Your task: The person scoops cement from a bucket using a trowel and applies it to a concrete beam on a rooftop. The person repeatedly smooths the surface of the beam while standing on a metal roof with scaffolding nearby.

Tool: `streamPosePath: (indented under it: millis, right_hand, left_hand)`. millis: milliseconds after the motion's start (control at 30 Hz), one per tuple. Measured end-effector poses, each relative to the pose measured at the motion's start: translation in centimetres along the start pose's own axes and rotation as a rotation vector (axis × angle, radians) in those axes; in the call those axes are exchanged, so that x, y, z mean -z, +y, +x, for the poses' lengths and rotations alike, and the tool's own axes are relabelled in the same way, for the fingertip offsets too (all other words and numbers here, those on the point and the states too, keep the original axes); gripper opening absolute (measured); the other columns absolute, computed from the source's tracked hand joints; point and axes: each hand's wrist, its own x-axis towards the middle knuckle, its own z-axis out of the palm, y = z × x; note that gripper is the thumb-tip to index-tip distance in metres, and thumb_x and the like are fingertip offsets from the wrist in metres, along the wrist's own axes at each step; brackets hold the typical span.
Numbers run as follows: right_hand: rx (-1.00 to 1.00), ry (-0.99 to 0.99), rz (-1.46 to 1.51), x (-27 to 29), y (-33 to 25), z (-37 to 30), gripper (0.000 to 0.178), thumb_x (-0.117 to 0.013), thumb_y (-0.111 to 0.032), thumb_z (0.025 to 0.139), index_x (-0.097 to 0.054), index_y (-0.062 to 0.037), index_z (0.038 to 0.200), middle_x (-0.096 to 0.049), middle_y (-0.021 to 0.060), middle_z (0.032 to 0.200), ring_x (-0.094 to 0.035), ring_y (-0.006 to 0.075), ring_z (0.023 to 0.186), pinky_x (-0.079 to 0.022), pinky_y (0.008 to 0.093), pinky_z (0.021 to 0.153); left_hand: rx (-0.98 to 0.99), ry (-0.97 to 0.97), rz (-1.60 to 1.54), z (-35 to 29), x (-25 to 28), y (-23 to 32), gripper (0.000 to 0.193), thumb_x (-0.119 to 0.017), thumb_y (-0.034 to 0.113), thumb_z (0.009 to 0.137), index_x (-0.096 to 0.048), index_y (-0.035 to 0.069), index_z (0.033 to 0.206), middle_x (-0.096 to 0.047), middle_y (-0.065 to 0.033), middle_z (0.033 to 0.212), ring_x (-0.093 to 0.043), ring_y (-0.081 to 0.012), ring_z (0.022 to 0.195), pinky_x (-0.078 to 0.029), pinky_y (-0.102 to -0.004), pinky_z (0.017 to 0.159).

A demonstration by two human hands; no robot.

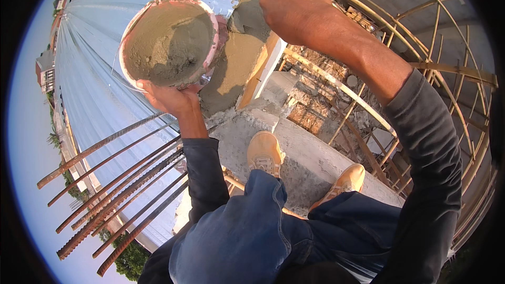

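Observation:
My left hand (171, 99) grips the near rim of a pinkish-white bucket (214, 31) from below. Grey wet mortar (168, 42) fills much of it, and more is smeared on the rim. A thin wire handle hangs down the bucket's left side. To the right, my right hand (297, 13) is closed in a fist, back of the hand up, above a wooden form board (258, 76). Whatever it grips is hidden; a grey, flat patch shows beside the knuckles. Fresh mortar (231, 71) lies in a strip between bucket and board.
Several rusty rebars (121, 179) stick out at the lower left. Blue-grey metal sheeting (94, 52) spreads behind the bucket. My shoes (265, 152) stand on a narrow concrete ledge (310, 147). Right of it, bamboo poles (342, 89) cross above a drop with rubble (310, 118).

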Motion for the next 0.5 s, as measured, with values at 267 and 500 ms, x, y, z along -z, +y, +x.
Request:
streamPosePath:
  millis: [267, 500]
  right_hand:
    - [-0.056, 0.126, 0.148, -3.3, 2.5, -4.3, 0.03, -0.062, -0.024, 0.106, -0.075, 0.0008, 0.099, -0.075, 0.0226, 0.082, -0.078, 0.0376, 0.081, -0.063, 0.0506, 0.075]
    - [-0.051, -0.007, 0.266, -6.2, -2.1, -1.6, 0.013, -0.068, -0.009, 0.094, -0.08, -0.0046, 0.095, -0.08, 0.0158, 0.09, -0.08, 0.0304, 0.086, -0.064, 0.0422, 0.075]
  left_hand:
    - [-0.017, 0.022, -0.108, 0.9, 1.6, -1.0, 0.065, -0.048, 0.054, 0.112, -0.042, 0.002, 0.151, -0.052, -0.0183, 0.149, -0.061, -0.0323, 0.129, -0.061, -0.0485, 0.095]
    - [-0.072, -0.06, -0.016, 0.3, 0.7, -0.6, 0.069, -0.047, 0.056, 0.112, -0.038, 0.003, 0.156, -0.05, -0.0188, 0.151, -0.059, -0.0325, 0.131, -0.061, -0.0474, 0.097]
